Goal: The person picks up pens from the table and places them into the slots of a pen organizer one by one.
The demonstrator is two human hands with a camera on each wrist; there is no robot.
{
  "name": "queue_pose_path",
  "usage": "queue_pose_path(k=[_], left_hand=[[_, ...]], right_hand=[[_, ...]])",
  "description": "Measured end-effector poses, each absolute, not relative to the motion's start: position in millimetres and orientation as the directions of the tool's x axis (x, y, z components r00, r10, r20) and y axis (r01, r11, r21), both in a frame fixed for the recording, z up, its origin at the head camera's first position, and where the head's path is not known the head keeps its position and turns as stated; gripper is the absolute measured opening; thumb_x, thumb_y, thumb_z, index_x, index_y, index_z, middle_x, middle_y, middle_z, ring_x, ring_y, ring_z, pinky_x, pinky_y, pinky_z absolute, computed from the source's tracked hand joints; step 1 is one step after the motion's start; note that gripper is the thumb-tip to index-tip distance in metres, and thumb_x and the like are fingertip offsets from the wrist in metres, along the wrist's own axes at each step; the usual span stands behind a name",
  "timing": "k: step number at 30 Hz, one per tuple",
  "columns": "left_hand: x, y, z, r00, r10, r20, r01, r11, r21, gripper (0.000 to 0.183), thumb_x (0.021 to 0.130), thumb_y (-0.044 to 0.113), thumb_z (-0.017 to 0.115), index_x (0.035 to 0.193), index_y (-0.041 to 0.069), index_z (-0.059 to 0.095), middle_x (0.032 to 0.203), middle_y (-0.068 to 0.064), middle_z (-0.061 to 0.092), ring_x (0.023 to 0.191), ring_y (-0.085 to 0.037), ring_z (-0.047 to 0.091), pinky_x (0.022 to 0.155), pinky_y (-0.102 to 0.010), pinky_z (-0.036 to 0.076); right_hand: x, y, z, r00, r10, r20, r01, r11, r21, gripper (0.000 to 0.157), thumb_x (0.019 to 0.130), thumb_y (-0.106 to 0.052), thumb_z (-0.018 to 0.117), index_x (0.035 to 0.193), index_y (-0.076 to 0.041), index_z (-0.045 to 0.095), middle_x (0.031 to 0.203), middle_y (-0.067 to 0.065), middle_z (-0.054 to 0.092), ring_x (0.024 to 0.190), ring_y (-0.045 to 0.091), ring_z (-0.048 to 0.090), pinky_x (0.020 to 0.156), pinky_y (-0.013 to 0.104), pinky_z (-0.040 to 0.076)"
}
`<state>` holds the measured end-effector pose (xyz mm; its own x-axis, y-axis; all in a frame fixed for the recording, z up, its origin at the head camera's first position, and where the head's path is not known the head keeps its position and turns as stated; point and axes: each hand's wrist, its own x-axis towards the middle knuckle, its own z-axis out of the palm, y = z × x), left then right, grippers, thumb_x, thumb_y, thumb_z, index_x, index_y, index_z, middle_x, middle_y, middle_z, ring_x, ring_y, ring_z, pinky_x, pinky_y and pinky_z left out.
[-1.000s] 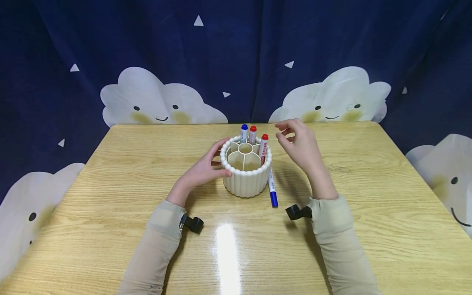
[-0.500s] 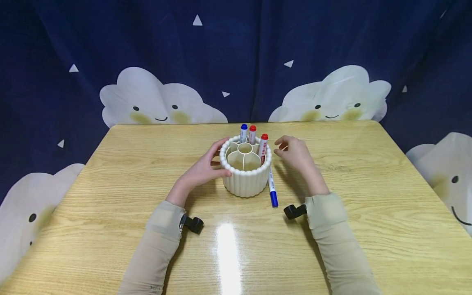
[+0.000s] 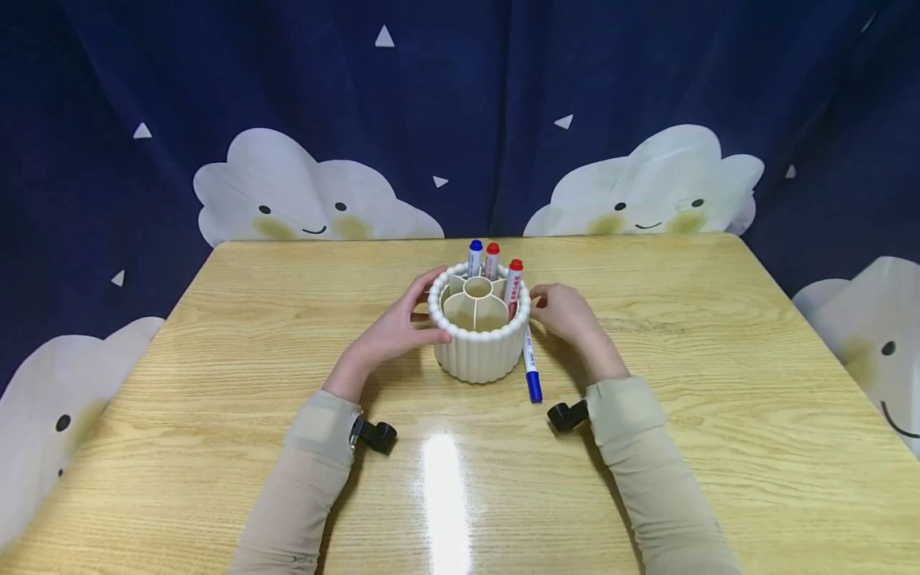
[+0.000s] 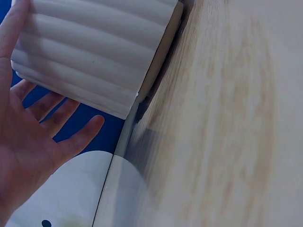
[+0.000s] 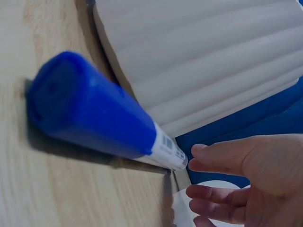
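Note:
A cream ribbed pen holder [image 3: 477, 359] with a beaded rim and petal-shaped compartments stands upright mid-table. My left hand [image 3: 391, 331] holds its left side, thumb in front and fingers spread behind; the left wrist view shows the hand [image 4: 38, 137] against the ribbed wall. In the rear compartments stand a blue-capped marker [image 3: 475, 259] and a red-capped marker [image 3: 492, 262]; another red-capped marker [image 3: 513, 283] leans at the right. Beside the holder's right wall, a blue-capped marker [image 5: 94, 109] lies on the table. My right hand [image 3: 564, 311] hovers near its far end, fingers loosely bent, holding nothing.
Everything stands on a light wood table [image 3: 251, 359]. Behind its far edge hangs a dark blue curtain [image 3: 460, 120] with smiling clouds. A black wrist camera [image 3: 377, 438] sticks out from the left cuff, and another black camera [image 3: 568, 416] from the right.
My right hand has come down and leftward, from above and right of the pen holder to beside its right wall. The left hand, holder and markers have stayed in place.

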<state>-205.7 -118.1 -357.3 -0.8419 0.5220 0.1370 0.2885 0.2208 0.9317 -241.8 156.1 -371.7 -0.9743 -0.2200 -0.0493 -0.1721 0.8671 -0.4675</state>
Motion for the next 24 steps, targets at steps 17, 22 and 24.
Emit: queue_pose_path(k=[17,22,24], left_hand=[[-200.7,-116.7,-349.2,-0.840,0.526,0.134,0.293,0.232,0.927,0.091,0.074,0.012,0.075,0.145,0.013,0.018,0.140,-0.011,0.032,0.124,-0.029,0.036,0.098,-0.046,0.038],[-200.6,-116.9,-349.7,-0.842,0.524,0.131,0.285,0.225,0.932,0.091,0.074,0.012,0.075,0.145,0.013,0.018,0.140,-0.012,0.032,0.125,-0.030,0.035,0.098,-0.046,0.038],[-200.4,-116.9,-349.4,-0.843,0.522,0.129,0.281,0.222,0.934,0.091,0.074,0.012,0.075,0.145,0.014,0.018,0.141,-0.012,0.031,0.125,-0.030,0.035,0.099,-0.046,0.038]], right_hand=[[-240.4,155.0,-374.2,-0.961,-0.253,-0.113,-0.176,0.873,-0.455,0.035,0.086,-0.026,0.054,0.113,-0.005,0.060,0.098,0.016,0.064,0.085,0.028,0.057,0.074,0.040,0.047],[-239.4,156.9,-373.2,-0.959,-0.253,-0.127,-0.161,0.857,-0.490,0.028,0.085,-0.023,0.056,0.103,-0.001,0.060,0.097,0.016,0.063,0.084,0.027,0.057,0.074,0.038,0.046],[-239.6,157.8,-372.4,-0.958,-0.253,-0.138,-0.152,0.851,-0.503,0.028,0.086,-0.022,0.056,0.103,0.000,0.059,0.099,0.017,0.063,0.086,0.028,0.056,0.075,0.038,0.046]])
